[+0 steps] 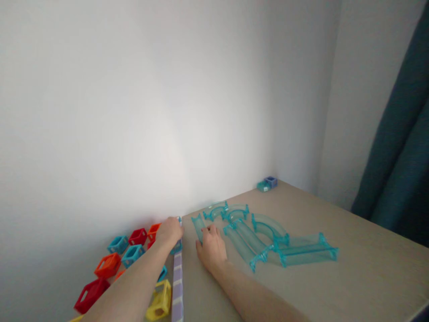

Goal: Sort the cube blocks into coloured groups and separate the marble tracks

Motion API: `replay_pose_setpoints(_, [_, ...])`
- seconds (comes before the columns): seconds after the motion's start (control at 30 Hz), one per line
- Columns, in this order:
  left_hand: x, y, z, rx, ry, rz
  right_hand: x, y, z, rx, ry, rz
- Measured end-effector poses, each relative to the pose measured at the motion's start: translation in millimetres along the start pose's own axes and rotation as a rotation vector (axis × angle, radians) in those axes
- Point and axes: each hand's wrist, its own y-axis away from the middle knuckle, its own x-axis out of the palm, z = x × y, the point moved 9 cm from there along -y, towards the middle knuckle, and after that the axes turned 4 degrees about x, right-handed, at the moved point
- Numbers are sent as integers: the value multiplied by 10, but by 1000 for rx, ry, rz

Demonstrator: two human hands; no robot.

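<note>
The right hand (212,250) is resting curled over a clear blue track (199,227) near the table's (368,277) back edge; the left hand (170,231) is resting beside a striped strip's (177,286) far end. Whether either is gripping, I cannot tell. A sideways slip could be pushing other tracks (308,256) askew; the left forearm (137,277), hanging low, could be tipping blocks. Lying here are at least six other tracks, four blue blocks (132,256), three red blocks (138,237), three orange blocks (107,265) and two yellow blocks (160,300); one purple block (271,181) is sitting at the far corner.
</note>
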Motion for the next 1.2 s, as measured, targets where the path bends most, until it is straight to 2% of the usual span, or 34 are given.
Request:
replay_pose_setpoints(0.13, [-132, -35, -68, -5, -38, -37, -7, -3, -11, 8, -17, -22])
replay_pose_setpoints(0.2, [-239, -61, -224, 39, -45, -91, -25, 4, -3, 13, -32, -35])
replay_pose_setpoints(0.27, [-301, -87, -498, 154, -30, -127, -56, 8, 7, 18, -49, -50])
replay_pose_setpoints(0.4, [-203, -133, -1111, 400, 33, -96, -153, -9, -34, 46, -148, -108])
replay_pose_setpoints(0.47, [-99, -187, -1307, 435, 55, -70, -201, -31, -101, 79, -196, -143])
replay_pose_setpoints(0.57, [29, -319, -1446, 412, 98, -42, -255, -79, -225, 131, -216, -187])
replay_pose_setpoints(0.7, [20, -491, -1426, 358, 188, -49, -292, -146, -380, 193, -281, -246])
replay_pose_setpoints(0.83, [-173, -511, -1236, 296, 287, -94, -237, -208, -499, 239, -437, -280])
replay_pose_setpoints(0.97, [-350, -294, -1060, 301, 424, -78, -153, -285, -516, 203, -690, -253])
replay_pose_setpoints(1.1, [-399, 50, -920, 331, 583, 26, -157, -361, -448, 116, -929, -218])
replay_pose_setpoints(1.2, [-401, 290, -763, 276, 715, 82, -166, -386, -367, 81, -1071, -164])
